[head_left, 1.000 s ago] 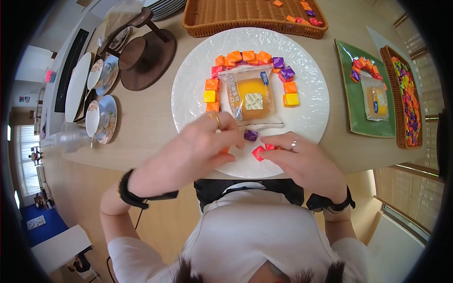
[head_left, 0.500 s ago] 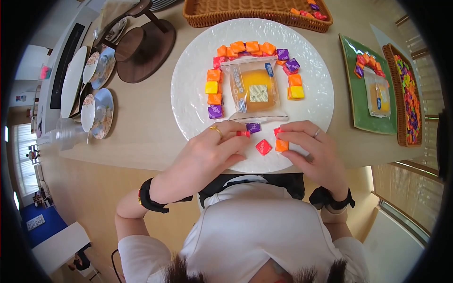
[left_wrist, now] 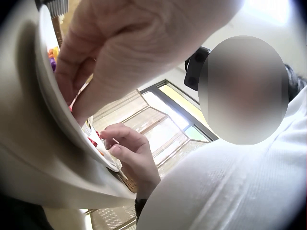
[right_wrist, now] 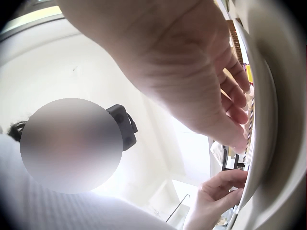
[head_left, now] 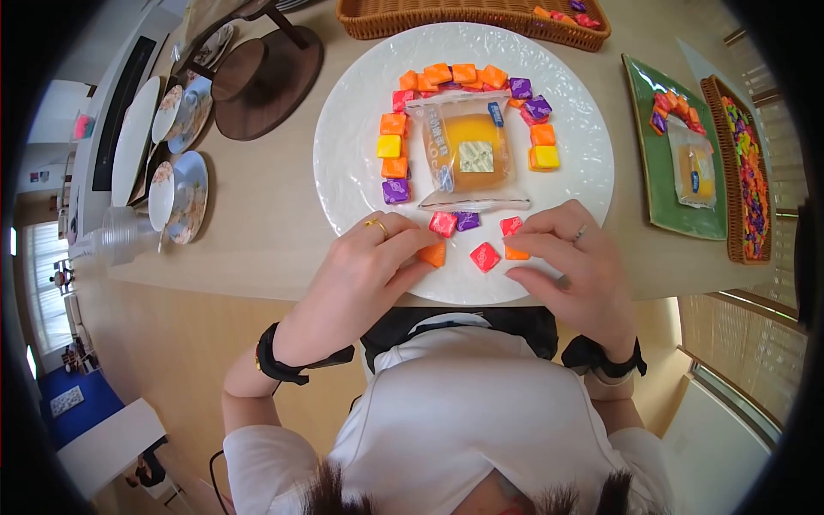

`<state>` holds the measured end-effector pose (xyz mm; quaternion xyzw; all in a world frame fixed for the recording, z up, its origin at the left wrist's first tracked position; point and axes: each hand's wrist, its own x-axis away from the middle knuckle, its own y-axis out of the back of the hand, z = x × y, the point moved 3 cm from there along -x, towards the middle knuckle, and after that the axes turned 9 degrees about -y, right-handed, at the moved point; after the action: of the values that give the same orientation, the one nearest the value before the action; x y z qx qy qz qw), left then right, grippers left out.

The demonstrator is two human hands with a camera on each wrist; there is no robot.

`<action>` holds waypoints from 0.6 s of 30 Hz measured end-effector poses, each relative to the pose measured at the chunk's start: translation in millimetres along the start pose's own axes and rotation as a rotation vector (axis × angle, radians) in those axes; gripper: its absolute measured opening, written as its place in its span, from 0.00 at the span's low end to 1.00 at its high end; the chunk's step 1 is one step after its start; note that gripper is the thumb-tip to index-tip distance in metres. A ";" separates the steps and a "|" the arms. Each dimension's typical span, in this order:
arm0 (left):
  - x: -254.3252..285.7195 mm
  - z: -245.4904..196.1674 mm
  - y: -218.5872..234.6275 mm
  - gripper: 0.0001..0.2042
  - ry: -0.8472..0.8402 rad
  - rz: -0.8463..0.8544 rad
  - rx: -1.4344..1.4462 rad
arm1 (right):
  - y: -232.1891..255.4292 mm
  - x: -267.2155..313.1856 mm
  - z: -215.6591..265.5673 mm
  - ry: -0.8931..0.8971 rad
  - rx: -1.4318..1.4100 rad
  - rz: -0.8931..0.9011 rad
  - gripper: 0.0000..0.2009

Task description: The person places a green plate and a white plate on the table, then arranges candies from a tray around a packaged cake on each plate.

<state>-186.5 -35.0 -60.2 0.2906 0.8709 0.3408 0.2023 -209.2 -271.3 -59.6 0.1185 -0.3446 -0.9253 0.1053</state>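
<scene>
On the white plate point(head_left: 352, 94), my left hand point(head_left: 365, 257) pinches an orange wrapped candy point(head_left: 432, 254) between thumb and fingertips. My right hand point(head_left: 566, 257) rests its fingertips at a red candy point(head_left: 511, 226) and an orange candy point(head_left: 517, 254), its thumb apart from the index finger. Between the hands lies a red candy point(head_left: 485, 257); a pink-red candy point(head_left: 443, 224) and a purple candy point(head_left: 467, 221) sit side by side farther in. A packaged yellow cake point(head_left: 476, 142) lies mid-plate, with several orange, purple, red and yellow candies point(head_left: 463, 73) arching around it.
A green plate point(head_left: 644, 112) at the right bears another packaged cake point(head_left: 691, 167) and candies. Beyond it stands a wicker basket point(head_left: 736, 249) of candies. A wicker tray point(head_left: 412, 21) is at the back. Left are a dark wooden stand point(head_left: 275, 94), bowls point(head_left: 161, 196) and plastic cups point(head_left: 124, 236).
My left hand has set a red candy beside the purple one and now pinches an orange candy. The right hand stays by its red and orange candies. The head view has shifted slightly.
</scene>
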 end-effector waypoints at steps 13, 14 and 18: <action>16.1 5.4 17.3 0.12 0.125 -0.107 0.048 | -44.0 -27.8 21.5 0.315 0.304 0.144 0.16; 18.2 7.1 18.7 0.11 0.136 -0.135 0.047 | -45.2 -28.4 22.7 0.316 0.304 0.145 0.16; 22.7 13.7 18.5 0.12 0.131 -0.169 0.041 | -50.7 -30.4 27.9 0.344 0.345 0.173 0.18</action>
<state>-189.2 -2.7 -59.9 0.1972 0.9105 0.3227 0.1669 -194.2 -208.3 -68.3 0.2602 -0.4834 -0.8065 0.2193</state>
